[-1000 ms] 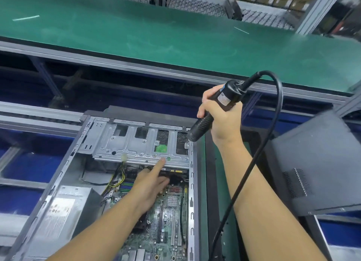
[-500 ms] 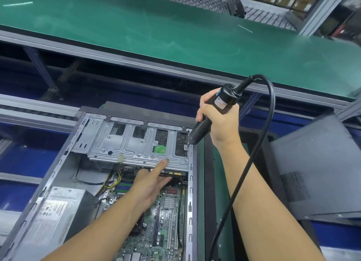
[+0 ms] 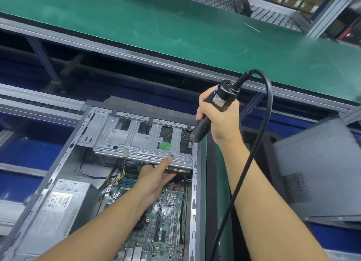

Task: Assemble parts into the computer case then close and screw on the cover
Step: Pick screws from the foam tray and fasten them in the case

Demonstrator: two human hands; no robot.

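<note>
So the computer case [image 3: 64, 163] is lying on its side with the open side up, right in front of the person. The right hand [image 3: 220, 120] has its fingers wrapped all the way round a black electric screwdriver [image 3: 224, 96]. The tool is tilted, with its tip down at the far right corner of the silver drive cage [image 3: 136, 141], right where a small screw sits. Can't tell if the bit is actually seated in it, it's too tiny. A thick black cord [image 3: 254, 153] loops up out of the top of the screwdriver and runs back down along the right forearm.

The left hand [image 3: 156, 178] isn't holding anything. Its index finger is straight, with the tip pressing on the near edge of the cage. The other fingers are stretched out loosely and reach just under that edge.

Inside the case, the cage spans the far end, the green motherboard [image 3: 170, 212] lies under the left forearm, and the grey power supply [image 3: 56, 208] is in the near left corner. Yellow and black wires run between them.

The grey cover [image 3: 316, 173] is off and sits tilted to the right of the case, apart from it. A green conveyor belt [image 3: 156, 26] runs across the back.
</note>
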